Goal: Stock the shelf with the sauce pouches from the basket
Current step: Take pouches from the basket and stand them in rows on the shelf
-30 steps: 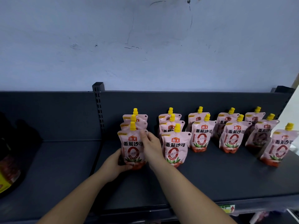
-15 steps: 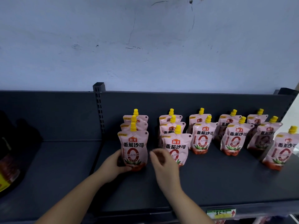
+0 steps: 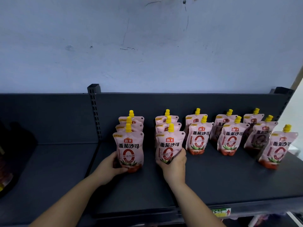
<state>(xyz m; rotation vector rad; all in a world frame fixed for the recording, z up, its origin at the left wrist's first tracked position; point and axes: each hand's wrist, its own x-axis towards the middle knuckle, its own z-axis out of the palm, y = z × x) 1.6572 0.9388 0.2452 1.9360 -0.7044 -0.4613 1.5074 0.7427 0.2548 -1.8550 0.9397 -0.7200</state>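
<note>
Several pink sauce pouches with yellow caps stand in columns on the dark shelf (image 3: pixel 213 181). My left hand (image 3: pixel 113 164) grips the lower left side of the front pouch of the leftmost column (image 3: pixel 129 148). My right hand (image 3: pixel 173 163) wraps round the base of the front pouch of the second column (image 3: pixel 169 146). Both pouches stand upright on the shelf. Further right stand more columns, ending with a lone front pouch (image 3: pixel 278 148) near the right edge. The basket is out of view.
A slotted upright post (image 3: pixel 94 112) divides the shelf's back panel. Dark packaged goods (image 3: pixel 6 169) sit at the far left of the shelf. A price tag (image 3: pixel 221 212) hangs on the front lip. A pale wall rises behind the shelf.
My right hand left the leftmost front pouch, swung right and took hold of the second column's front pouch. My left hand stayed on the leftmost front pouch.
</note>
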